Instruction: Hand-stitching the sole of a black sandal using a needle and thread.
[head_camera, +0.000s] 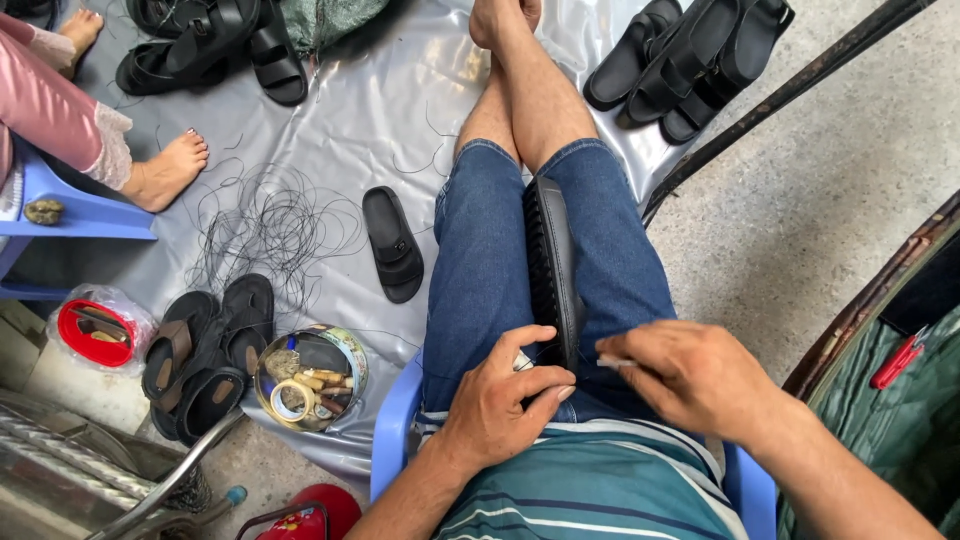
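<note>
A black sandal sole (553, 262) stands on edge between my thighs, held by my knees. My left hand (505, 400) grips its near end with the fingers curled around it. My right hand (690, 375) is just right of the sole and pinches a thin metal needle (612, 363) that points at the sole's near end. I sit on a blue plastic chair (392, 425) in denim shorts.
A round tin (310, 378) of spools and tape sits at my left. Black sandals lie nearby (205, 345), with one loose sole (393, 243) and tangled black thread (270, 225) on a grey sheet. More sandals are piled at top right (690, 60) and top left (215, 45). Another person's foot (165, 170) rests at left.
</note>
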